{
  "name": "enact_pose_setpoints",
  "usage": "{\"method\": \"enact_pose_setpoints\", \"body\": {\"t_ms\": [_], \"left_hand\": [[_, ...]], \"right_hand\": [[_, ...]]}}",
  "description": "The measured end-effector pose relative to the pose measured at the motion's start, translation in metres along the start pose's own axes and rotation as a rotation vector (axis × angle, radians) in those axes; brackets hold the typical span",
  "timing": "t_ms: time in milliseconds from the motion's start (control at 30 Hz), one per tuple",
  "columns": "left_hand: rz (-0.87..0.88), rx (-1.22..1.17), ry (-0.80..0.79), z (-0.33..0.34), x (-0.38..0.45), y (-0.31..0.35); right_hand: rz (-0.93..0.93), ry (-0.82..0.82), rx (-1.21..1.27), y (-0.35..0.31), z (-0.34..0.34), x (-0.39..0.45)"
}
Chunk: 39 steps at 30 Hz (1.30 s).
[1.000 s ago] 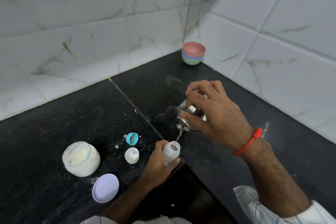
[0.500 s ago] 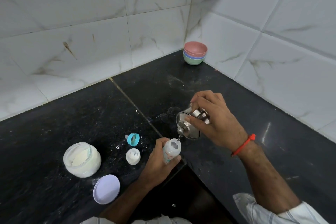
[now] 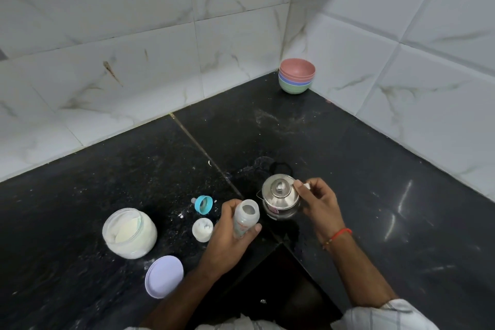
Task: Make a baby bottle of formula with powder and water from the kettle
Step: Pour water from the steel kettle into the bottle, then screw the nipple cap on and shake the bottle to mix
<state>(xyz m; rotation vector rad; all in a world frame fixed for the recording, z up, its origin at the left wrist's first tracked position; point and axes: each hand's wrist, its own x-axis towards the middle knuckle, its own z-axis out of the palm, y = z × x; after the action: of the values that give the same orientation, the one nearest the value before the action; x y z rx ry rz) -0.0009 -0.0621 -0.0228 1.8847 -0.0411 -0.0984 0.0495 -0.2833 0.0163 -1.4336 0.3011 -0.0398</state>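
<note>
The baby bottle, uncapped and open at the top, is gripped around its body by the left hand, fingers and thumb wrapped about it; it is held slightly tilted above the black countertop. Just right of the bottle the steel kettle stands upright on the countertop with its lid on. The right hand is at the kettle's right side with fingers curled at the handle; whether it grips the handle or merely touches it cannot be told. A red thread band circles that wrist. Left of the bottle, near it, stands the white bottle cap; just beyond the cap lies the blue collar with teat on its side. Further left of the bottle sits the open powder jar, its lilac lid lying flat in front of it. Well beyond the bottle, in the wall corner, is a stack of coloured bowls.
</note>
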Motion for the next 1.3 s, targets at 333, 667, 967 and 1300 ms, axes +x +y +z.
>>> {"method": "enact_pose_setpoints", "body": {"t_ms": [333,667,967,1300], "left_hand": [[-0.058,-0.020,0.335,-0.055,-0.016,-0.001],[-0.047,0.006,0.471,-0.093,-0.029,-0.002],[-0.029,0.000,0.475,-0.103,-0.039,0.004],[-0.051,0.029,0.388,-0.099,-0.030,0.008]], "right_hand": [[0.101,0.210,0.212,0.062,0.012,0.016],[-0.880,0.142,-0.618,0.009,0.080,-0.011],[-0.098,-0.671,-1.219,0.063,0.191,0.024],[0.099,-0.464,0.064,-0.001,0.153,-0.006]]}}
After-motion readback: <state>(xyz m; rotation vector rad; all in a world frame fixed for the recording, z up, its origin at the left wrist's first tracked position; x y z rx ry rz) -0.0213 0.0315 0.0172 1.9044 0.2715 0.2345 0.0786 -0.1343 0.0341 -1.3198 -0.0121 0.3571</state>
